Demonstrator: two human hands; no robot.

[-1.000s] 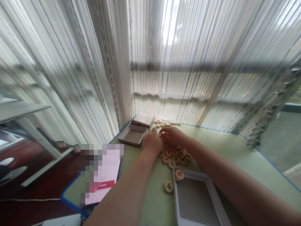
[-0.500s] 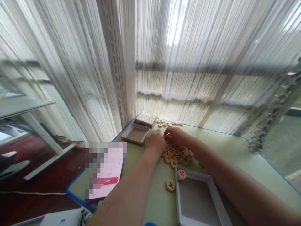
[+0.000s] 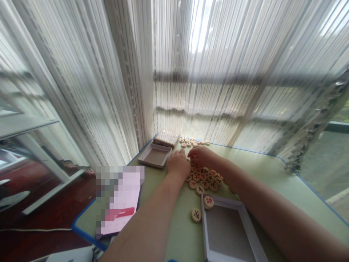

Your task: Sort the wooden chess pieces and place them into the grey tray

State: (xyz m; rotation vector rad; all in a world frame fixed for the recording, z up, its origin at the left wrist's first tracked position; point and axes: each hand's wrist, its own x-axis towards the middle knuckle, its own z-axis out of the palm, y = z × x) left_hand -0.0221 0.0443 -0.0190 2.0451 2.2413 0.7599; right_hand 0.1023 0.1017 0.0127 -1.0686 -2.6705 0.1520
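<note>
Round wooden Chinese chess pieces with red and black characters lie grouped on the pale green table. At the group's far left edge is my left hand, back up and fingers curled down, the fingertips hidden. My right hand is bent in from the right over the far side of the group, its fingers curled with the thumb toward my left hand. What either hand holds is too small or hidden to make out. One red piece rests on the rim of a grey open box, and a black-marked piece lies beside it.
More pieces lie near the table's far edge. Left of them are a wooden-looking box and a shallow open tray. A pink sheet, partly pixelated, lies at the left edge. Sheer curtains hang behind.
The view has shifted slightly, so everything sits a little further left. My right fingers have drawn slightly apart from my left hand. The pieces stay in the same arrangement.
</note>
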